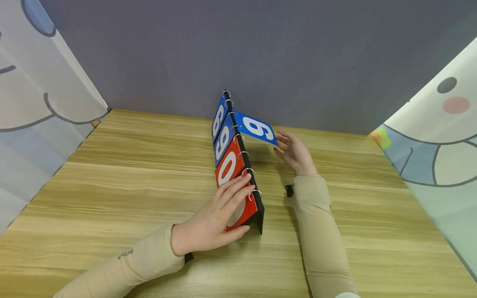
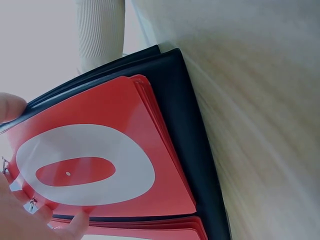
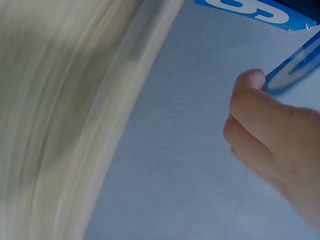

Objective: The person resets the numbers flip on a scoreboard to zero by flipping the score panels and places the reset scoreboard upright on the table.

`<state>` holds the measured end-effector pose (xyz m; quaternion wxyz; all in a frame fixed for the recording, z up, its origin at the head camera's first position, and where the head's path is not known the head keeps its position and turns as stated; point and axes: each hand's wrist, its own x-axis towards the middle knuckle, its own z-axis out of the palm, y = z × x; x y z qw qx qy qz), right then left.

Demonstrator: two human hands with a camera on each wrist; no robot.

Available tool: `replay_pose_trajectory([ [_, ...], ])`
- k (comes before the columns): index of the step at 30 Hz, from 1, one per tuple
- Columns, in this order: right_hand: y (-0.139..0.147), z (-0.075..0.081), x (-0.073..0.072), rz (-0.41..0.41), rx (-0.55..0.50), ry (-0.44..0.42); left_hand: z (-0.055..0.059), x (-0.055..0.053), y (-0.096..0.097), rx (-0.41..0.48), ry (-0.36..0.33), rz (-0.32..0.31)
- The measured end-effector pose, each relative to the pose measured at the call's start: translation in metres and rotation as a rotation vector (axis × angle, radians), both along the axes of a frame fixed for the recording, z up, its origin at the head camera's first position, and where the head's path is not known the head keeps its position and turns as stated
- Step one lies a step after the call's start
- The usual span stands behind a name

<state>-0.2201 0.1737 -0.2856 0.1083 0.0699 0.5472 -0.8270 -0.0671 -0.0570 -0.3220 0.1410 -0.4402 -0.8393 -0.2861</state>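
A tabletop flip scoreboard [image 1: 261, 217] with a black folding stand and metal rings stands tent-like, running away from me. Red cards [image 1: 232, 159] with white zeros fill its near half, blue cards [image 1: 220, 145] with white numerals its far half. My left hand [image 1: 212, 219] rests on the near red card, its fingers extended to the rings and its thumb at the near end. One blue card [image 1: 257, 127] is raised and sticks out to the right from its rings. By its free edge, my right hand [image 1: 296, 155] holds that card between bent fingers; the exact pinch is partly hidden.
The scoreboard stands on a wood-grain table [image 1: 149, 186]. A grey panel [image 1: 261, 54] rises behind the far edge. Cartoon-printed sheets [image 1: 439, 136] flank both sides. Black wrist straps [image 1: 289, 191] show under the beige sleeves [image 1: 320, 231].
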Motion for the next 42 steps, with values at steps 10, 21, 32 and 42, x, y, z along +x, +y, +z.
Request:
replay_pose_trajectory([
  [10, -0.003, 0.01, 0.008, -0.243, -0.154, 0.16, -0.002, 0.002, 0.003, -0.002, -0.026, -0.015],
  [21, -0.018, 0.04, 0.003, -0.244, 0.132, 0.387, -0.002, 0.001, 0.002, 0.009, -0.015, -0.007],
  [32, -0.046, 0.077, -0.002, -0.155, 0.369, 0.583, -0.001, 0.0, 0.001, 0.019, -0.004, -0.003],
  [42, -0.071, 0.071, -0.002, 0.183, 0.759, 0.733, -0.001, -0.001, 0.002, 0.016, 0.005, -0.011],
])
